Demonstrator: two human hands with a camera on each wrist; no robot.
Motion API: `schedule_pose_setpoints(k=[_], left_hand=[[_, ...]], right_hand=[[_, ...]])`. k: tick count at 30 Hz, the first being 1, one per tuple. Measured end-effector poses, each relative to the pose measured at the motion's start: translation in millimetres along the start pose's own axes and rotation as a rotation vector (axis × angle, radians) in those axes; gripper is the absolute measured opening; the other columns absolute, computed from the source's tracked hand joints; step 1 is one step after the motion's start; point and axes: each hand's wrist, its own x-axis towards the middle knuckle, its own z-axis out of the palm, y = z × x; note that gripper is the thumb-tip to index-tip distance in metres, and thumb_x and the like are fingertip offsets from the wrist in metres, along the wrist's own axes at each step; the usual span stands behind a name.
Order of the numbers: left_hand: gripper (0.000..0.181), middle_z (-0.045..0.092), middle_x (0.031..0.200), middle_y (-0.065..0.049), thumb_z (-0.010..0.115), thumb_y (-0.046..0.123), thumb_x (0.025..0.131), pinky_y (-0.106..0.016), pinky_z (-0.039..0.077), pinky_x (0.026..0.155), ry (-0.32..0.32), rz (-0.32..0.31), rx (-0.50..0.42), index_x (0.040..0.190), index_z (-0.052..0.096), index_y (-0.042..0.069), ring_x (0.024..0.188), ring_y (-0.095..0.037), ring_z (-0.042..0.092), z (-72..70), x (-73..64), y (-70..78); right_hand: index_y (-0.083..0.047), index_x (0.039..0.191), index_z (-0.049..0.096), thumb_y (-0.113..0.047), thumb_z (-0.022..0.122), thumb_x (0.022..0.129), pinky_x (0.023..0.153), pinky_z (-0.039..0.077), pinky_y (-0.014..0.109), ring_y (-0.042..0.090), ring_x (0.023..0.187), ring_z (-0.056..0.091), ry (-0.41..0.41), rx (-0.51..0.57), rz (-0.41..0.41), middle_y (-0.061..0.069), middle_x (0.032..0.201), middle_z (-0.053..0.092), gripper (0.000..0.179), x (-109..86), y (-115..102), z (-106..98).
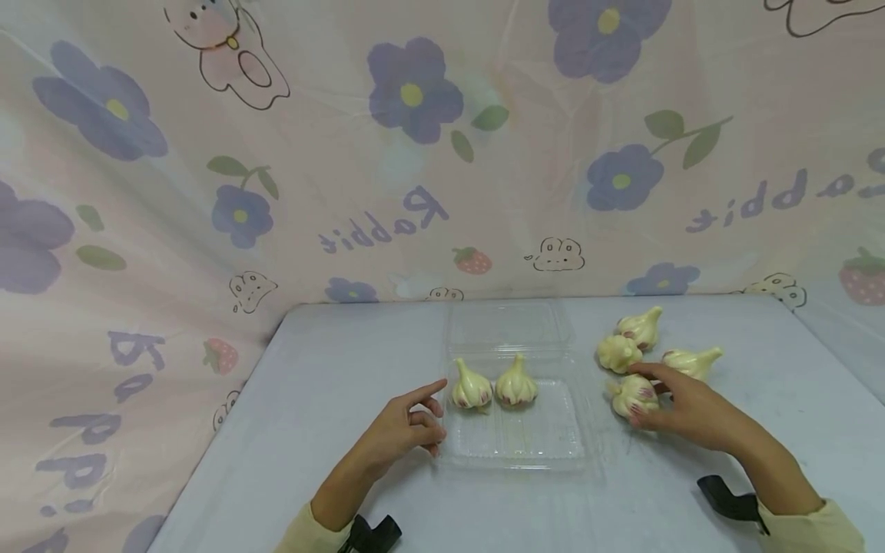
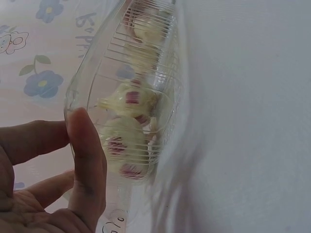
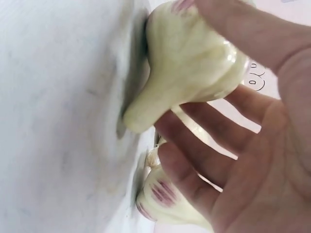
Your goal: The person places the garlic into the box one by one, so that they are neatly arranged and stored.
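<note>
My right hand (image 1: 694, 407) grips a garlic bulb (image 1: 634, 395), thumb on its near side and fingers round the far side. In the right wrist view this bulb (image 3: 189, 58) has its thick stem low, close over the tabletop. Two more garlic bulbs (image 1: 472, 385) (image 1: 515, 382) sit side by side in a clear plastic box (image 1: 512, 462), towards its back. My left hand (image 1: 401, 430) is at the box's left side with fingers loosely extended. In the left wrist view its fingertips (image 2: 80, 121) touch the clear rim.
Behind the right hand lie three more garlic bulbs (image 1: 618, 353) (image 1: 640, 328) (image 1: 691, 361). The box's clear lid (image 1: 508, 326) lies folded back towards the table's far edge. A printed curtain (image 1: 484, 192) hangs behind the white table (image 1: 332, 353).
</note>
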Motion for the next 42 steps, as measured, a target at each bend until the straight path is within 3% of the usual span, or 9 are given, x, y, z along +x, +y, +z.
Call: schedule_pose_setpoints(k=[5, 12, 17, 22, 28, 36, 40, 42], left_hand=[[0.077, 0.047, 0.108, -0.010, 0.064, -0.010, 0.086, -0.025, 0.058, 0.065, 0.006, -0.002, 0.008, 0.155, 0.033, 0.004, 0.071, -0.014, 0.061, 1.2, -0.2, 1.2], [0.076, 0.047, 0.109, -0.011, 0.064, -0.011, 0.086, -0.025, 0.058, 0.065, 0.010, -0.004, 0.014, 0.155, 0.034, 0.005, 0.071, -0.014, 0.061, 1.3, 0.3, 1.8], [0.076, 0.047, 0.109, -0.010, 0.064, -0.011, 0.086, -0.025, 0.058, 0.065, 0.010, -0.003, 0.012, 0.154, 0.034, 0.005, 0.072, -0.014, 0.060, 1.4, -0.3, 1.2], [0.076, 0.047, 0.109, -0.009, 0.064, -0.011, 0.086, -0.025, 0.058, 0.064, 0.013, 0.006, 0.012, 0.154, 0.034, 0.005, 0.073, -0.014, 0.060, 0.9, -0.7, 1.8], [0.076, 0.047, 0.109, -0.010, 0.064, -0.011, 0.086, -0.025, 0.058, 0.065, 0.015, 0.004, 0.017, 0.154, 0.034, 0.005, 0.073, -0.014, 0.060, 1.5, -1.1, 2.1], [0.076, 0.046, 0.109, -0.011, 0.064, -0.011, 0.087, -0.025, 0.058, 0.065, 0.014, -0.003, 0.014, 0.155, 0.033, 0.005, 0.072, -0.014, 0.060, 1.5, -1.6, 1.7], [0.076, 0.046, 0.109, -0.011, 0.063, -0.011, 0.087, -0.025, 0.058, 0.065, 0.009, -0.004, 0.019, 0.155, 0.033, 0.005, 0.072, -0.014, 0.060, 1.9, -1.0, 1.5], [0.076, 0.046, 0.109, -0.011, 0.063, -0.011, 0.087, -0.025, 0.058, 0.065, 0.008, -0.005, 0.020, 0.155, 0.033, 0.005, 0.072, -0.014, 0.060, 2.0, -0.8, 1.6]], right_hand=[[-0.001, 0.141, 0.047, -0.025, 0.087, 0.074, 0.081, 0.055, 0.056, 0.041, 0.105, 0.066, -0.013, -0.016, -0.027, 0.032, 0.134, 0.054, 0.081, -1.3, 5, 0], [0.001, 0.138, 0.050, -0.006, 0.077, 0.080, 0.079, 0.057, 0.052, 0.036, 0.098, 0.068, 0.000, -0.042, -0.027, 0.026, 0.119, 0.064, 0.064, -1.7, 9, -3], [0.000, 0.137, 0.052, -0.009, 0.078, 0.083, 0.080, 0.057, 0.052, 0.035, 0.099, 0.068, -0.003, -0.052, -0.047, 0.024, 0.119, 0.065, 0.061, -1.8, 10, -7], [-0.010, 0.127, 0.063, -0.016, 0.076, 0.086, 0.078, 0.058, 0.037, 0.024, 0.096, 0.069, 0.050, -0.131, -0.057, 0.011, 0.116, 0.071, 0.044, -2.5, 9, -12], [-0.018, 0.113, 0.069, -0.021, 0.077, 0.086, 0.073, 0.054, 0.026, 0.008, 0.089, 0.067, 0.091, -0.136, -0.021, 0.004, 0.110, 0.072, 0.029, -2.2, 6, -14], [-0.020, 0.109, 0.070, -0.022, 0.076, 0.088, 0.069, 0.052, 0.025, -0.006, 0.083, 0.060, 0.184, -0.150, -0.030, 0.005, 0.108, 0.072, 0.022, -4.5, 2, -23], [-0.019, 0.110, 0.070, -0.019, 0.076, 0.088, 0.070, 0.053, 0.033, -0.010, 0.081, 0.058, 0.256, -0.162, -0.080, 0.002, 0.103, 0.073, 0.022, -7.2, 0, -27], [-0.018, 0.111, 0.070, -0.018, 0.075, 0.089, 0.070, 0.054, 0.041, -0.004, 0.081, 0.061, 0.273, -0.161, -0.088, 0.001, 0.101, 0.073, 0.023, -8.4, 0, -28]])
